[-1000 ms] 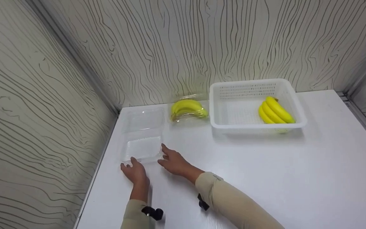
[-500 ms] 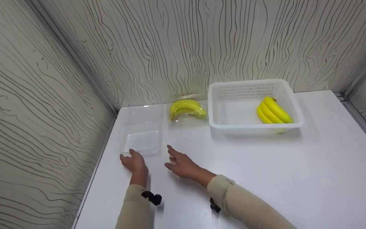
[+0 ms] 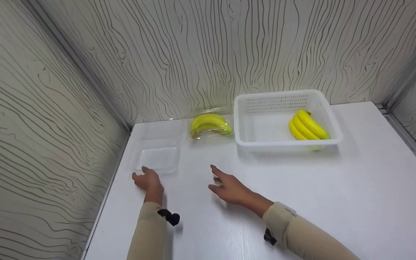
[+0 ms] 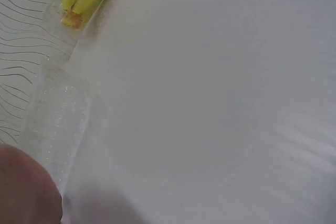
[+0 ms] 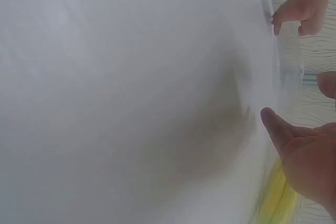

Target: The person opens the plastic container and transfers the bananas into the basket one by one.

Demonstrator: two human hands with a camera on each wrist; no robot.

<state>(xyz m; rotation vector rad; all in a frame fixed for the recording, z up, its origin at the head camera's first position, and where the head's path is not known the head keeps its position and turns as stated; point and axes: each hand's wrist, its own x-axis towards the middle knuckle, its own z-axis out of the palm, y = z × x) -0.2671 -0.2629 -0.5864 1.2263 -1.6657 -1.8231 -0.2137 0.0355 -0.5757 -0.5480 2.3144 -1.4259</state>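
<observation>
A clear plastic clamshell box (image 3: 173, 162) lies unfolded at the back left of the table, its base toward me and its lid toward the wall. My left hand (image 3: 148, 180) is at the front rim of the base, thumb and fingers apart and loosely bent. The left wrist view shows part of this hand (image 4: 29, 187) beside the clear plastic. My right hand (image 3: 231, 188) hovers to the right of the box with its fingers spread, holding nothing. In the right wrist view, both the right hand (image 5: 310, 163) and the left hand (image 5: 302, 11) appear.
Yellow bananas (image 3: 209, 122) sit in another clear plastic box against the back wall. Right of them stands a white perforated basket (image 3: 287, 143) with a bunch of bananas (image 3: 307, 126) at its right end. A patterned wall (image 3: 49, 144) borders the table's left edge.
The clamshell box has slid back toward the wall, with my left hand moving along at its front rim. My right hand has left the box's right side and moved rightward.
</observation>
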